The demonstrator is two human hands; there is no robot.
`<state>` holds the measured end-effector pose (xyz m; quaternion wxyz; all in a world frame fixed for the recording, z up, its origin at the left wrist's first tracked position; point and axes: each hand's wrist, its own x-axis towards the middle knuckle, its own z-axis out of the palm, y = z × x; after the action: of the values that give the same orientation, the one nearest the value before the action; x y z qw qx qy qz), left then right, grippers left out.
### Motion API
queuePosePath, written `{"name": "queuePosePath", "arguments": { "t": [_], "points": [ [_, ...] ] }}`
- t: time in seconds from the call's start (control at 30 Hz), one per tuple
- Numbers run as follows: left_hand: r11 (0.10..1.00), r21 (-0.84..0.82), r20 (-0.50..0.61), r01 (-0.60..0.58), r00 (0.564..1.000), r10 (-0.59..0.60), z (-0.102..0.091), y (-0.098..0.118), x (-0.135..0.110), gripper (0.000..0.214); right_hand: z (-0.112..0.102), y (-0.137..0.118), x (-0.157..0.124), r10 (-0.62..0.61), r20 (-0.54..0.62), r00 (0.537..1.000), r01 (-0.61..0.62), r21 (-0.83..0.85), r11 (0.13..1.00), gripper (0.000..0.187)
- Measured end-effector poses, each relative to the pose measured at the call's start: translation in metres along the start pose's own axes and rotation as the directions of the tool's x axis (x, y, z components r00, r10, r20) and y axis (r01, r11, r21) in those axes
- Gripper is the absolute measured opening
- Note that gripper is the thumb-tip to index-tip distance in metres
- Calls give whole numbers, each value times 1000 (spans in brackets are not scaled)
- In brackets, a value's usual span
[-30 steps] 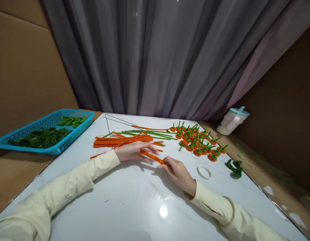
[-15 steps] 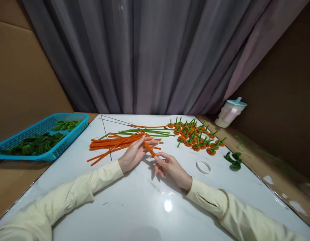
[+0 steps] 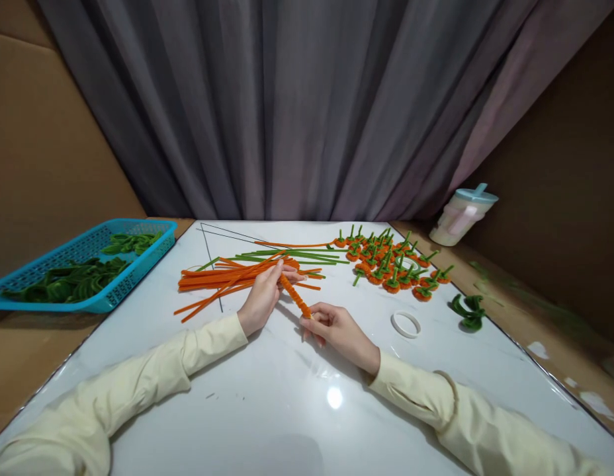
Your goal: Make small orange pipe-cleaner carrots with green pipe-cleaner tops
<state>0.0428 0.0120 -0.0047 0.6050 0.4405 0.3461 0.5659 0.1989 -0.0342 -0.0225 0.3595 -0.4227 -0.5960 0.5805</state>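
An orange pipe cleaner coil (image 3: 295, 296), wound into a ridged stick, slants between my two hands above the white table. Its far end is in my left hand (image 3: 265, 291), whose fingers are closed around it. The near end is pinched between thumb and fingers of my right hand (image 3: 337, 329). Just behind and beside my left hand lies a bundle of straight orange pipe cleaners (image 3: 220, 280), partly covered by that hand. Green pipe cleaners (image 3: 307, 254) lie beyond the bundle.
Small orange pumpkin shapes with green stems (image 3: 386, 264) cluster at back right. Nearer are a white ring (image 3: 405, 324) and curled dark green pieces (image 3: 468, 313). A blue basket (image 3: 101, 303) with green pieces stands left. A lidded cup (image 3: 460, 217) stands right, before the curtain (image 3: 297, 112).
My left hand has closed more around the coil's far end. More of the coil shows between the hands, and its ridges look more spread. The view has shifted slightly.
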Motion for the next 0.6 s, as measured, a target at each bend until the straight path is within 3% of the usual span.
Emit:
{"name": "queuePosePath", "arguments": {
  "t": [0.23, 0.6],
  "points": [
    [998, 63, 70, -6, 998, 1, -1, -1, -4, 37, -1, 3, -1, 15, -65, 998, -15, -7, 1000, 35],
    [994, 109, 43, -8, 999, 3, 2, -3, -9, 40, 2, 0, 1, 49, -73, 996, -41, 110, 993, 34]
  ]
}}
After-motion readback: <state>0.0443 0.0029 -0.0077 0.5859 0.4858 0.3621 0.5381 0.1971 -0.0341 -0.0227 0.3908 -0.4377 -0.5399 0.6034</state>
